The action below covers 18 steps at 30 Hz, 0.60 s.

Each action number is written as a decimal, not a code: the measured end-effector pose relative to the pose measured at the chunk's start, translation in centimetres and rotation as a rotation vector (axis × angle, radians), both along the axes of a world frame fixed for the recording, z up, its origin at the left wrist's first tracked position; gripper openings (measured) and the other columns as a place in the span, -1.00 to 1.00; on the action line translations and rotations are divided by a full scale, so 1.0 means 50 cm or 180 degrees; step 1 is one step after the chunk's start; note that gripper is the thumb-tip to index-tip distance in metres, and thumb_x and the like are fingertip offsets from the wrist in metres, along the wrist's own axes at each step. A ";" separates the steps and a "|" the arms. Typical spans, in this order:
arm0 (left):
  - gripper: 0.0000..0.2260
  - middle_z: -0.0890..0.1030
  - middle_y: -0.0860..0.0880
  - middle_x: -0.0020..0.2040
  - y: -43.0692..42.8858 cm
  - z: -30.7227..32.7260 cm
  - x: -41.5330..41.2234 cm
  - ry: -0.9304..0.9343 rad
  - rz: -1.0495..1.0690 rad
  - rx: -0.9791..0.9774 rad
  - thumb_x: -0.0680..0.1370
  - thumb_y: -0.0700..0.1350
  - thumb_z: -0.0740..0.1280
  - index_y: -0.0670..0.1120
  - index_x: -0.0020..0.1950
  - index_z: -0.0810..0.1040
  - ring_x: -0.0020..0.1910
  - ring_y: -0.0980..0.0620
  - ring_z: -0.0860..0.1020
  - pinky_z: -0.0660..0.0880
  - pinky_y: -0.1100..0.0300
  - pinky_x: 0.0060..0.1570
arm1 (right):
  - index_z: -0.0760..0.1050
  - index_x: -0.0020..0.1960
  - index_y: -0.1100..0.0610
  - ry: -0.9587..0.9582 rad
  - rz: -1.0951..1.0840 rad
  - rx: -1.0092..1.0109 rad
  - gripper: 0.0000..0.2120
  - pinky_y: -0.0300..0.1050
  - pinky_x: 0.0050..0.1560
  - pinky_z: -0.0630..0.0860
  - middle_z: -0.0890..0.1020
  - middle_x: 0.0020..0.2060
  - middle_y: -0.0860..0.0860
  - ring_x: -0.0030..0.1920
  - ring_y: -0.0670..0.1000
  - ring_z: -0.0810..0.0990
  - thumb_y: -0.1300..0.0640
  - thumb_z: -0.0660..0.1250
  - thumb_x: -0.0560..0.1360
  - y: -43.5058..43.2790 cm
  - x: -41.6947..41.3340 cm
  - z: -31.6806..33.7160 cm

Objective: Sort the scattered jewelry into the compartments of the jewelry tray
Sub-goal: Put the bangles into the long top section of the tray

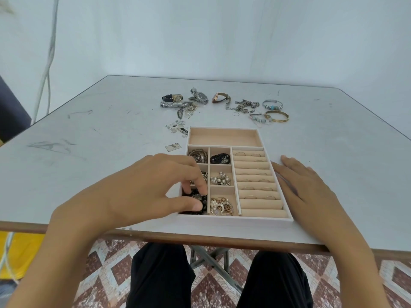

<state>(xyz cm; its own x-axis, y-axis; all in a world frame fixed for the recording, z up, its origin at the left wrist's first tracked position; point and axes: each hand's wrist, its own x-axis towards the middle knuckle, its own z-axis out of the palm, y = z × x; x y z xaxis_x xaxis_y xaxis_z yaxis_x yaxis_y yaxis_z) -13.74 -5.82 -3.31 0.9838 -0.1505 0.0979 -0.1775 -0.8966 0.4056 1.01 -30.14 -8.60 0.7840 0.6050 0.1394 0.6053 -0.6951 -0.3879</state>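
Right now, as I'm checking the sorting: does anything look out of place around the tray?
Nothing looks damaged. Out of place: watches, a gold bangle and chains lie loose on the table beyond the jewelry tray, whose long far compartment is empty, and small pieces are strewn off its far left corner.

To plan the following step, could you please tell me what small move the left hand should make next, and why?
Probably release the dark beaded piece and lift the left hand out: the piece already sits in the near-left compartment of the tray, while watches and a gold bangle wait on the table beyond it.
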 end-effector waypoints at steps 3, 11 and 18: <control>-0.82 0.54 0.24 -0.04 -0.006 -0.002 0.001 -0.0089 -0.0005 -0.0072 0.52 0.21 0.23 0.20 -0.03 0.57 -0.04 0.23 0.56 0.50 0.18 -0.07 | 0.20 0.48 -0.16 -0.0004 -0.0003 0.0007 -0.58 -0.21 0.49 -0.13 0.14 0.52 -0.10 0.52 -0.14 0.02 -0.04 -0.03 0.63 -0.001 0.000 0.000; -0.90 0.58 0.19 -0.09 -0.007 -0.006 0.008 -0.0032 -0.0081 -0.0293 0.42 0.14 0.38 0.17 -0.14 0.61 -0.05 0.16 0.57 0.51 0.09 -0.07 | 0.21 0.47 -0.17 -0.0078 0.0008 -0.0013 -0.58 -0.26 0.45 -0.14 0.16 0.52 -0.10 0.52 -0.13 0.04 -0.11 -0.09 0.64 -0.001 0.002 -0.004; -0.90 0.62 0.19 -0.07 -0.009 -0.002 0.015 0.0028 0.0054 -0.0393 0.36 0.11 0.49 0.15 -0.19 0.67 -0.03 0.17 0.58 0.49 0.06 -0.01 | 0.22 0.47 -0.19 -0.0061 0.0009 0.0018 -0.57 -0.24 0.46 -0.13 0.17 0.52 -0.12 0.52 -0.13 0.04 -0.14 -0.11 0.63 0.000 -0.001 -0.001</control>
